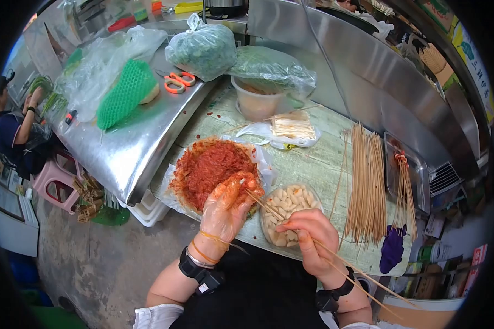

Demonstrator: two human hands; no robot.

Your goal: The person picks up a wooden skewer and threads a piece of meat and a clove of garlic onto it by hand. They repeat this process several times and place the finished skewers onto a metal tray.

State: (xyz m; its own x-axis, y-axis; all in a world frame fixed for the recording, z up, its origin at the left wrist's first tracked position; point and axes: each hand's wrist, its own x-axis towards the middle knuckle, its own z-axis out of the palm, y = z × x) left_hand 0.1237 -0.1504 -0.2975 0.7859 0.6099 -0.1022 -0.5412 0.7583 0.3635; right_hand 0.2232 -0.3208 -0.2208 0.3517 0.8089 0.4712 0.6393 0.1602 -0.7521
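Observation:
My left hand (228, 205), in a clear plastic glove smeared red, is curled around a small lump of red minced meat (246, 179) at the tips of two bamboo skewers (264, 205). A small white bit shows between its fingers. My right hand (312, 238) grips the same skewers partway along; their long ends run down to the right. Just beyond my left hand, a heap of red minced meat (211, 167) fills a bowl lined with a plastic bag (265, 164). Below the skewers stands a clear tub of pale, garlic-like cloves (288, 204).
Many bamboo skewers (365, 186) lie to the right, near a metal tray (409, 192) and a purple cloth (393, 249). White sticks (292, 125) rest on a bag. Orange scissors (179, 82) lie on the steel counter (129, 159). Another person (17, 123) is at far left.

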